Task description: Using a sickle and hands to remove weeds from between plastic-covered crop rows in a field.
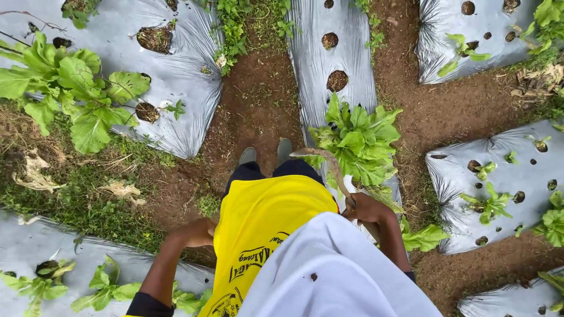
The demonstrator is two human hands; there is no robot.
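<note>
My right hand (369,209) grips a sickle (326,162) with a curved rusty blade that points left, towards my feet. The blade hangs in front of a large leafy green plant (357,140) growing out of the silver plastic mulch strip (329,58). My left hand (195,233) hangs at my side with curled fingers and holds nothing. It is over grassy soil beside my yellow shirt (264,229). My two grey boots (264,154) stand on the bare dirt path.
Silver mulch sheets with round planting holes lie all around: top left (176,70), top right (446,41), right (499,158) and bottom left (35,246). A big leafy plant (70,88) grows at the left. Small seedlings (492,202) dot the right bed. Brown dirt paths run between beds.
</note>
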